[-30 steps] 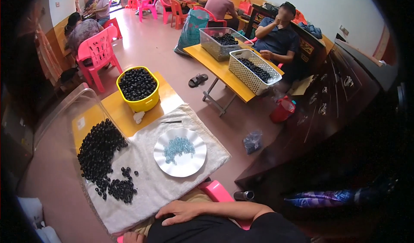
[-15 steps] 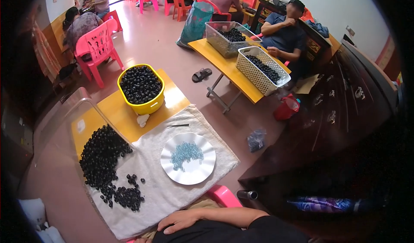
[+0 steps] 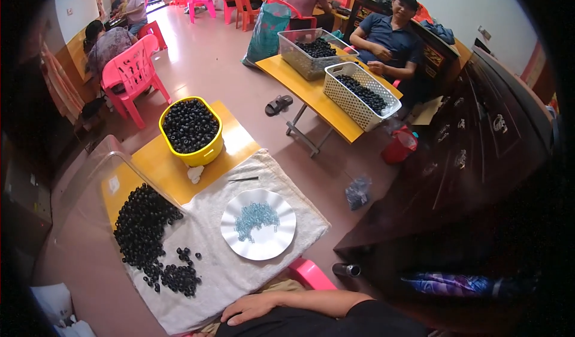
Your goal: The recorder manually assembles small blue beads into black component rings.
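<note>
My right hand [image 3: 254, 307] rests on my lap at the table's near edge, fingers stretched out and holding nothing. My left hand is out of sight. Ahead, a white cloth [image 3: 209, 235] covers part of a yellow table [image 3: 239, 134]. On it stands a white wavy-rimmed plate [image 3: 269, 245] with small, clear pale-blue pieces [image 3: 256, 216]. Beyond the plate lies a thin dark tool [image 3: 244, 178], perhaps tweezers. To the left spreads a heap of small black round parts [image 3: 141, 223], with a smaller cluster [image 3: 181, 279] nearer me. A yellow basket [image 3: 206, 154] full of black parts stands behind.
A clear plastic bin [image 3: 78, 175] tilts beside the heap. Across the aisle, another table [image 3: 287, 84] bears a clear bin [image 3: 293, 58] and a white basket [image 3: 344, 100], both with black parts; a person [image 3: 389, 41] sits behind it. Dark drawers [image 3: 455, 145] stand right.
The view has shifted slightly. The person across the aisle has lowered a hand from near the face to the chest. My right hand stays on my lap.
</note>
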Available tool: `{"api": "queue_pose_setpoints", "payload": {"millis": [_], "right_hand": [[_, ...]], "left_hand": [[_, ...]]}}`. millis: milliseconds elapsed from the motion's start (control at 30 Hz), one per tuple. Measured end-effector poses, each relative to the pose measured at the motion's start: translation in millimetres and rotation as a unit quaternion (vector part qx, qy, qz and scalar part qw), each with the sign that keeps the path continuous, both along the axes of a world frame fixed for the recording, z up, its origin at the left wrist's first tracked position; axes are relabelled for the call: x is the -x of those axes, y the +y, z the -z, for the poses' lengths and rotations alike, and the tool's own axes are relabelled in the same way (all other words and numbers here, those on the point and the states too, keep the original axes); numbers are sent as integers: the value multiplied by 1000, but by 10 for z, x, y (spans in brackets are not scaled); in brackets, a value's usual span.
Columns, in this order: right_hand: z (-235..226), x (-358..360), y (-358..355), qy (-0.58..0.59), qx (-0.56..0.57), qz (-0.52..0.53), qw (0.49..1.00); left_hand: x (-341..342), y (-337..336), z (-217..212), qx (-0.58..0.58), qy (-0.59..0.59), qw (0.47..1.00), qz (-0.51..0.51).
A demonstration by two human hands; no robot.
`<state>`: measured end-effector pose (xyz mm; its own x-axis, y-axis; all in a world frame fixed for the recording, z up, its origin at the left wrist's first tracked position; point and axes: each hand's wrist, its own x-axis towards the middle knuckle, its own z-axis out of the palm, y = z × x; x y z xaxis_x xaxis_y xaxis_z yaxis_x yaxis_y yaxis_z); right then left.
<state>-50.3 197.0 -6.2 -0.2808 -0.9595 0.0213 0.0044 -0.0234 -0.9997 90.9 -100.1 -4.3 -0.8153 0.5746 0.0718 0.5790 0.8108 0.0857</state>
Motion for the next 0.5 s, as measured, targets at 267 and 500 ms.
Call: {"api": "queue_pose_setpoints", "payload": {"millis": [267, 500], "right_hand": [[80, -16, -68, -21, 4, -24, 999], [20, -24, -30, -22, -16, -20, 999]], "left_hand": [[40, -331, 208, 504, 367, 723, 297], [84, 11, -35, 9, 51, 999, -4]]}}
